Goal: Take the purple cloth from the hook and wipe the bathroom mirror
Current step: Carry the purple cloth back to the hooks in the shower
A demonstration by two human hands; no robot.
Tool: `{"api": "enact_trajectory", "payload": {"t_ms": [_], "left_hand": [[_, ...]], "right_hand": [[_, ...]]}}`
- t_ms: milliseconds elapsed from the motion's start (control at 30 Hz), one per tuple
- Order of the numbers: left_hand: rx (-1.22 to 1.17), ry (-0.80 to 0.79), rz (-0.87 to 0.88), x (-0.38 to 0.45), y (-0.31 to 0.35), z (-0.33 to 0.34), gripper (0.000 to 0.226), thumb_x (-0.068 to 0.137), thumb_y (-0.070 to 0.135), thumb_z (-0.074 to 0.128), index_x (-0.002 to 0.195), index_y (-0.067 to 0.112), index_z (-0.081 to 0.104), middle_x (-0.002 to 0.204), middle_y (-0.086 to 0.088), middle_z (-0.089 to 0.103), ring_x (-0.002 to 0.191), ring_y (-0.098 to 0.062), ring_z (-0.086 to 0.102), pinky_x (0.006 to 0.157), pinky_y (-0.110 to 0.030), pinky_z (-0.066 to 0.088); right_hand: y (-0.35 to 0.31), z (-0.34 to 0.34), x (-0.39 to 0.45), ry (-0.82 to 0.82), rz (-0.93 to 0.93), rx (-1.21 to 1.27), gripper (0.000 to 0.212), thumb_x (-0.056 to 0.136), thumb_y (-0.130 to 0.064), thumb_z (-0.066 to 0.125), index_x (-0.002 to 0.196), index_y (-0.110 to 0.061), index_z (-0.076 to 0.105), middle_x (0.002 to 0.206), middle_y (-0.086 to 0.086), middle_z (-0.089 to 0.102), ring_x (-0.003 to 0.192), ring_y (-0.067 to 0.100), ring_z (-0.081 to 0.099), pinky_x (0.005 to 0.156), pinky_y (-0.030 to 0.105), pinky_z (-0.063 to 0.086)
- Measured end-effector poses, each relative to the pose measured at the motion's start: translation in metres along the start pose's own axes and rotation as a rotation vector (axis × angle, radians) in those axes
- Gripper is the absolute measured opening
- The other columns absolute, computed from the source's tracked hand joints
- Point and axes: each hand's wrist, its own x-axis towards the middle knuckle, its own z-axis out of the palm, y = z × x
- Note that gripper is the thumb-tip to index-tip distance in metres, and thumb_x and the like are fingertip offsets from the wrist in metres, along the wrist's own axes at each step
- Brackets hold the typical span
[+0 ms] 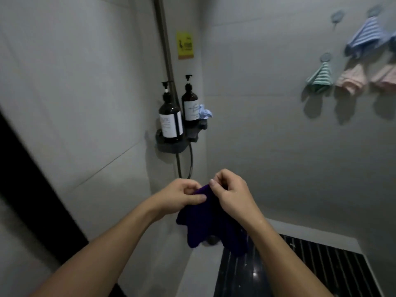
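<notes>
Between your pinching fingers (201,197): purple cloth (205,224), soft, matt, fuzzy pile. Above your fingers: two pump bottles (170,121), glossy dark amber, plastic or glass, can't tell, with smooth paper-like labels, on a matt dark shelf (171,146). Wall tiles (257,136) beyond your fingers: smooth, pale, dull sheen. Up right of your fingers: hanging cloths (362,39), ribbed, matt. Below your fingers: floor grate (321,264), glossy black, wet-looking.

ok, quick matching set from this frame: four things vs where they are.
Things:
1. purple cloth
2. pump bottles
3. yellow sign
4. striped cloths

Places:
A. hanging from hooks on the right wall
B. on the dark shelf in the corner
C. pinched by left hand and right hand
D. high on the wall beside the pipe

Pairs: 1-C, 2-B, 3-D, 4-A
</notes>
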Motion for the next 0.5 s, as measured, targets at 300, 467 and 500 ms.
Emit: {"api": "enact_trajectory", "payload": {"t_ms": [300, 467, 500], "left_hand": [[-0.03, -0.197, 0.165, 0.186, 0.031, 0.031, 0.006, 0.092, 0.017, 0.067, 0.091, 0.017, 0.073, 0.094, -0.01, 0.076, 0.087, -0.024, 0.072, 0.079, -0.04, 0.057], [-0.15, -0.103, 0.196, 0.281, 0.076, 0.067, 0.017, 0.094, 0.018, 0.064, 0.097, 0.003, 0.07, 0.093, -0.013, 0.073, 0.077, -0.017, 0.067, 0.062, -0.022, 0.053], [-0.169, -0.106, 0.212, 0.301, 0.087, 0.074, 0.019, 0.095, 0.018, 0.063, 0.1, 0.001, 0.069, 0.093, -0.012, 0.073, 0.077, -0.017, 0.067, 0.061, -0.021, 0.053]], "right_hand": [[0.049, -0.109, 0.121, 0.353, 0.15, -0.124, 0.024, 0.093, -0.024, 0.062, 0.071, -0.016, 0.057, 0.067, -0.003, 0.059, 0.066, 0.016, 0.055, 0.067, 0.041, 0.047], [0.078, -0.192, 0.198, 0.464, 0.163, -0.168, 0.024, 0.093, -0.017, 0.067, 0.07, -0.016, 0.058, 0.069, -0.001, 0.057, 0.067, 0.015, 0.052, 0.071, 0.034, 0.042], [0.085, -0.209, 0.212, 0.476, 0.149, -0.183, 0.023, 0.092, -0.017, 0.068, 0.072, -0.012, 0.059, 0.069, 0.001, 0.058, 0.066, 0.015, 0.052, 0.07, 0.033, 0.041]]}}
